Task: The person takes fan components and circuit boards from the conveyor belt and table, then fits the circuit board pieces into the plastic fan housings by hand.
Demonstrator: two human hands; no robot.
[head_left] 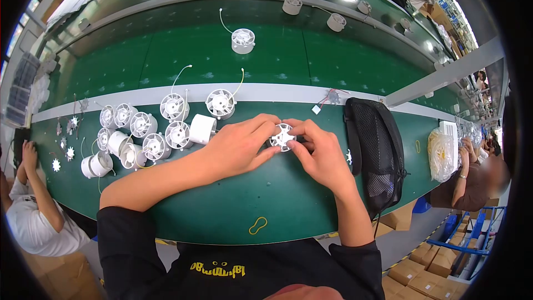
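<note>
In the head view, my left hand (pixel 242 143) and my right hand (pixel 322 153) meet over the green bench, both closed around one white round fan housing (pixel 283 138). Its open spoked face is turned up toward me. Fingers and thumbs grip its rim from both sides, and they cover part of it. Just left of my left hand a white cylindrical fan housing (pixel 202 129) lies on its side. Beyond it sit several more, such as a spoked fan housing (pixel 178 135) and one with a pale wire (pixel 221 104).
A black mesh bag (pixel 375 153) lies right of my right hand. A yellow rubber band (pixel 258 225) rests near the front edge. Small white star-shaped parts (pixel 56 165) lie far left. Behind, a green conveyor belt (pixel 277 55) carries a wired fan housing (pixel 243 41). People sit at both sides.
</note>
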